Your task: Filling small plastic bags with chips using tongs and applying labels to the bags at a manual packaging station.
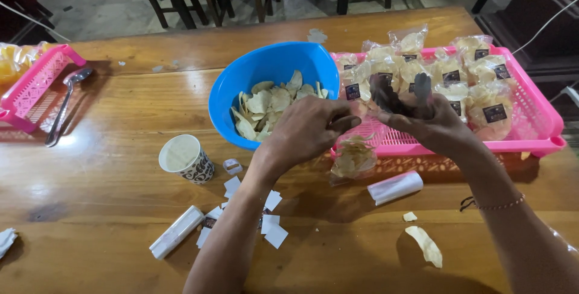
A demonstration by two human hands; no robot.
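My left hand [307, 128] and my right hand [422, 113] are both closed on the top of a clear plastic bag of chips [353, 158], which hangs below them above the table. The hands are in front of a blue bowl [265, 68] holding loose pale chips [271, 104]. Behind my right hand a pink tray [537, 125] holds several sealed chip bags with dark labels [488, 110].
A patterned paper cup [186, 158] stands left of my arm, with small paper labels [271, 224] and two rolls of plastic bags [176, 232] [395, 186] nearby. Loose chips [425, 244] lie at the front right. A second pink tray [33, 86] and a spoon [66, 104] are far left.
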